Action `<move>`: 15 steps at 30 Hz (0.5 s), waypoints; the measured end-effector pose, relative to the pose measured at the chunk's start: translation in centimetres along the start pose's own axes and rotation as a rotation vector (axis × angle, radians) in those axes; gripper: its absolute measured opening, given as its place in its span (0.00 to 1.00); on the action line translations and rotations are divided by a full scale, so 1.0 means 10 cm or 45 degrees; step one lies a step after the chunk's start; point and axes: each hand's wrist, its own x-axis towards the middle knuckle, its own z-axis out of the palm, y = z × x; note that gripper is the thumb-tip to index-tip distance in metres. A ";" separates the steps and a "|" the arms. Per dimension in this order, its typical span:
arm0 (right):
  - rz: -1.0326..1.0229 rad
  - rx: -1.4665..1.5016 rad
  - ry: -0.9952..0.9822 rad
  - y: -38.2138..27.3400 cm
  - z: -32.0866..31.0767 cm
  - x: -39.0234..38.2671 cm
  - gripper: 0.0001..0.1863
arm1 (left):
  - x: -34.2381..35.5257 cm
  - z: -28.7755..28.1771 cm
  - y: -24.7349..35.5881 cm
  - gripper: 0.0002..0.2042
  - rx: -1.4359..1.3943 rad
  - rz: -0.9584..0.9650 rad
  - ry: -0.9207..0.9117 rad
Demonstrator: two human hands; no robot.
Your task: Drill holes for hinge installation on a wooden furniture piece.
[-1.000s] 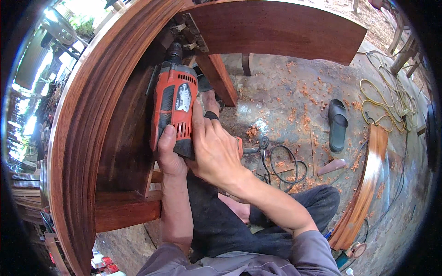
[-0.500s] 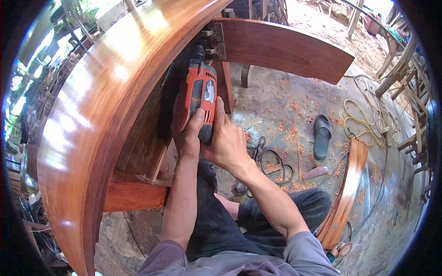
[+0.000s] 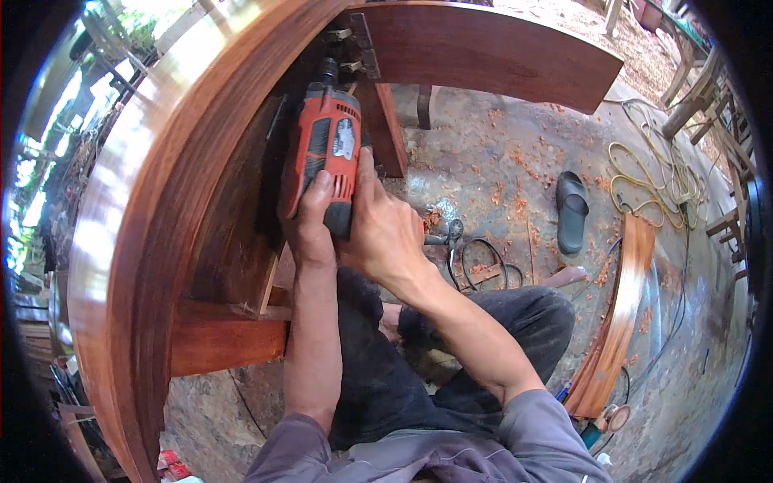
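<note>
Both of my hands grip a red and black power drill (image 3: 342,169), its chuck pointing away from me. My left hand (image 3: 312,225) wraps the body from the left, thumb lying on top. At its back right, my right hand (image 3: 385,233) is closed, forefinger stretched along the side; its other fingers are partly hidden. The chuck reaches into the dark inner side of a large glossy curved wooden piece (image 3: 121,266), close beside a metal hinge (image 3: 364,48). That hinge sits at the end of a brown wooden panel (image 3: 491,52). The drill's tip is lost in shadow.
Wood shavings litter the concrete floor (image 3: 491,185). A dark slipper (image 3: 572,213), a coiled yellow cord (image 3: 636,177), curved wooden slats (image 3: 624,306) and a grinder-like tool (image 3: 608,427) lie to the right. A black cable (image 3: 483,249) loops near my knee. A reddish crosspiece (image 3: 229,342) stands left.
My view has shifted, so the drill, hinge and panel appear higher and further left. Both hands keep their grip, and the drill stays beside the hinge.
</note>
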 end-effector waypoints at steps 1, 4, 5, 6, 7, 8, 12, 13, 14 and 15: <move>0.026 0.002 -0.006 0.01 0.01 0.01 0.60 | 0.00 0.01 0.02 0.30 -0.008 -0.005 -0.028; -0.033 -0.071 -0.003 0.04 0.01 0.01 0.62 | -0.05 0.07 0.06 0.31 0.032 -0.045 -0.041; -0.064 -0.042 0.025 0.05 0.01 0.00 0.62 | -0.06 0.09 0.07 0.31 0.036 -0.056 -0.024; -0.094 -0.048 0.050 0.06 0.00 0.00 0.55 | -0.07 0.11 0.08 0.31 0.034 -0.060 -0.016; -0.122 -0.037 0.075 0.06 -0.01 0.00 0.52 | -0.09 0.12 0.08 0.31 0.058 -0.073 0.001; -0.127 -0.051 0.070 0.07 -0.01 0.00 0.49 | -0.10 0.13 0.09 0.31 0.065 -0.076 0.014; -0.139 -0.011 0.075 0.07 -0.02 0.02 0.48 | -0.09 0.12 0.08 0.31 0.010 -0.094 -0.025; -0.142 0.003 0.075 0.08 -0.02 0.02 0.48 | -0.09 0.12 0.06 0.31 0.039 -0.111 0.025; -0.145 0.016 0.075 0.09 -0.02 0.02 0.48 | -0.09 0.12 0.04 0.31 0.024 -0.096 0.012; -0.132 0.007 0.054 0.10 -0.02 0.02 0.48 | -0.10 0.12 0.03 0.31 0.013 -0.099 0.023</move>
